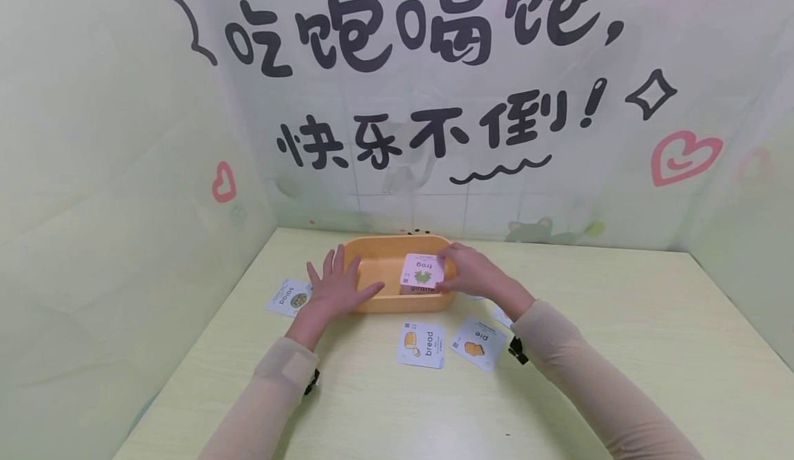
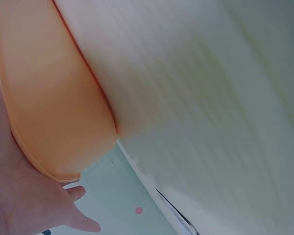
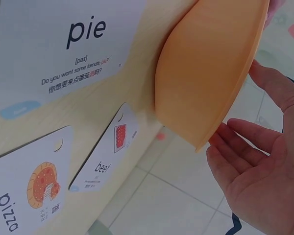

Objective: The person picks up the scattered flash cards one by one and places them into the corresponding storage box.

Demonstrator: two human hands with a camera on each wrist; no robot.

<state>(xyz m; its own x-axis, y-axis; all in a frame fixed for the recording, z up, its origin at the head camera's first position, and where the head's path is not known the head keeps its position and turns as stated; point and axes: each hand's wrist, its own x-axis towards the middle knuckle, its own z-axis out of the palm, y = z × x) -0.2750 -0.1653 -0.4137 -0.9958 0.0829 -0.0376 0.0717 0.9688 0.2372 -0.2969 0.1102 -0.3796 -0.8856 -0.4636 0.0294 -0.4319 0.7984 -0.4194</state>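
Note:
An orange bin [image 1: 397, 305] stands at the back of the table. My left hand [image 1: 338, 287] is spread over its left end, fingers straight and apart; in the left wrist view the hand [image 2: 29, 196] lies along the rim. My right hand [image 1: 477, 272] reaches over the right end. Its thumb and fingers pinch the frog card [image 1: 424, 267] at opposite corners, over the giraffe card [image 1: 423, 290] inside the bin. In the right wrist view the fingertips of the right hand [image 3: 264, 152] pass behind the rim, which hides what they hold.
In front of the bin lie a bread card [image 1: 420, 344] and a pie card [image 1: 479, 343]. A salad card [image 1: 287, 296] is at its left. The right wrist view shows a pizza card [image 3: 34, 186] and a beef card [image 3: 108, 152]. Printed sheeting walls the back and sides.

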